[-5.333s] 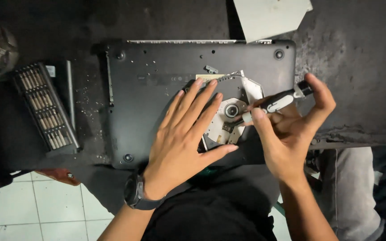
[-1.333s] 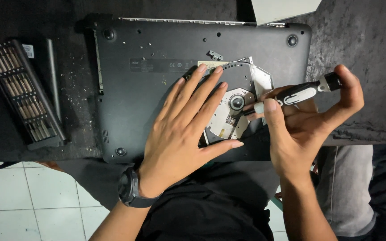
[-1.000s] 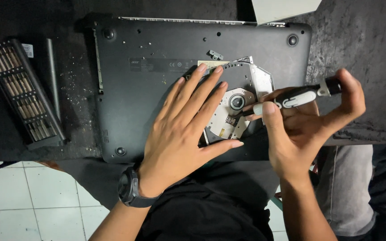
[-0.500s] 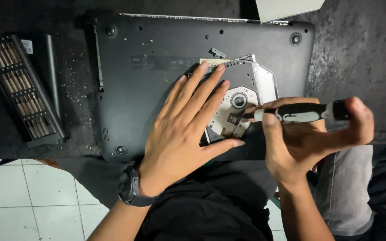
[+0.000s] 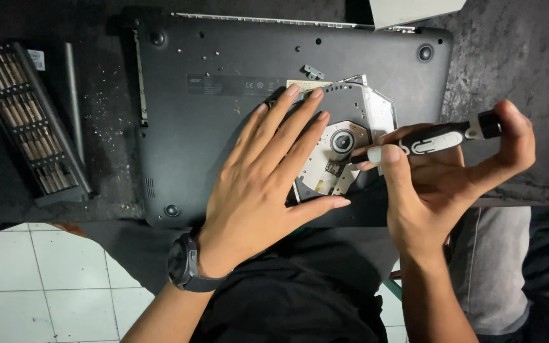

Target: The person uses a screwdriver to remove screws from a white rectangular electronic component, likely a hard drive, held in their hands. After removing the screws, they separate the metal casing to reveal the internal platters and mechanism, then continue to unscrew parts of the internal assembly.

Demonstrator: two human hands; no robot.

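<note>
A black laptop (image 5: 223,114) lies bottom side up on a dark table. A silver optical drive (image 5: 344,149) with a round hub lies on top of its right part. My left hand (image 5: 268,181) rests flat on the laptop base and on the drive's left edge, fingers spread, a dark watch on the wrist. My right hand (image 5: 443,184) grips a black and white screwdriver (image 5: 436,136) that lies nearly level, its tip at the drive beside the hub. My index finger caps the handle's end.
A black case of screwdriver bits (image 5: 30,124) stands open at the left, with a grey metal rod (image 5: 73,101) beside it. A pale box corner (image 5: 414,9) shows at the top edge. White floor tiles (image 5: 46,279) and my lap lie below the table edge.
The screwdriver has tipped from slanted to nearly level and my right hand has shifted its grip along the handle. My left hand stays flat in the same place.
</note>
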